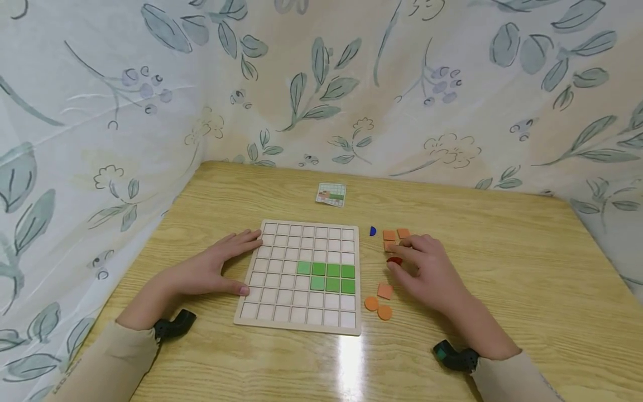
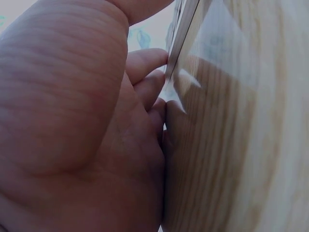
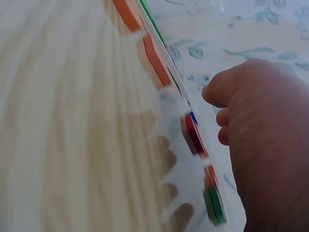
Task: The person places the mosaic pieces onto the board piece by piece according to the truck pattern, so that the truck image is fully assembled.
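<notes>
A wooden grid board (image 1: 300, 328) lies flat, with several green square tiles (image 1: 332, 269) in two rows of its right half. My left hand (image 1: 208, 268) lies beside it, spread fingertips and thumb touching its left edge. On the right, my right hand (image 1: 424, 273) hovers low over loose pieces, fingers loosely bent and holding nothing visible. Beneath its thumb and forefinger is a dark red piece (image 1: 394, 260), partly covered. An orange square tile (image 1: 389, 245) sits near the fingertips. The right wrist view also shows a green piece (image 3: 214, 205) below that hand.
Two more orange squares (image 1: 389, 235) and a blue half-round piece (image 1: 373, 231) lie farther back. Nearer are a lone orange square tile (image 1: 384, 291) and two orange discs (image 1: 384, 312). A small pattern card (image 1: 331, 194) lies behind the board. Floral cloth hangs behind the table.
</notes>
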Tool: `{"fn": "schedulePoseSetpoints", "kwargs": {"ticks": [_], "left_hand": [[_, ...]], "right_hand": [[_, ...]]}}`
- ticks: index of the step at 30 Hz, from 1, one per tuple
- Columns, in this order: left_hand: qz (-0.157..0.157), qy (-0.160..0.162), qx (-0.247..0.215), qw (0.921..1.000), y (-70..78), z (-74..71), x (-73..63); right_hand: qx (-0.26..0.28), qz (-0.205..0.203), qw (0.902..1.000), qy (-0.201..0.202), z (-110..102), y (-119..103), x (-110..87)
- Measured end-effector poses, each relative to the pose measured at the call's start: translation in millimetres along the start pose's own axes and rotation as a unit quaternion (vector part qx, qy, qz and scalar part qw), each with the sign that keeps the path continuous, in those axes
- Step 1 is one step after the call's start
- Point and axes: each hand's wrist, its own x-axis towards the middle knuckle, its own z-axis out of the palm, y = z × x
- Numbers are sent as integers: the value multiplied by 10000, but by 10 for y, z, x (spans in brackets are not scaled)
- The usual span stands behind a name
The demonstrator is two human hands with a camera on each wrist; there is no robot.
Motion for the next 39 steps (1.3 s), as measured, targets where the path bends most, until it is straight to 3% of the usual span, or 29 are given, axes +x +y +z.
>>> {"fn": "schedulePoseSetpoints", "kwargs": {"ticks": [19, 32, 39], "left_hand": [[54, -53, -71, 9999, -19, 3, 12], [53, -71, -60, 9999, -25, -1, 2], [45, -90, -26, 9999, -6, -12, 2]], "right_hand": [[-446, 354, 9984, 15, -353, 268, -339], [-345, 658, 9970, -194, -346, 307, -411], [-287, 590, 9977, -168, -336, 290, -389]]}}
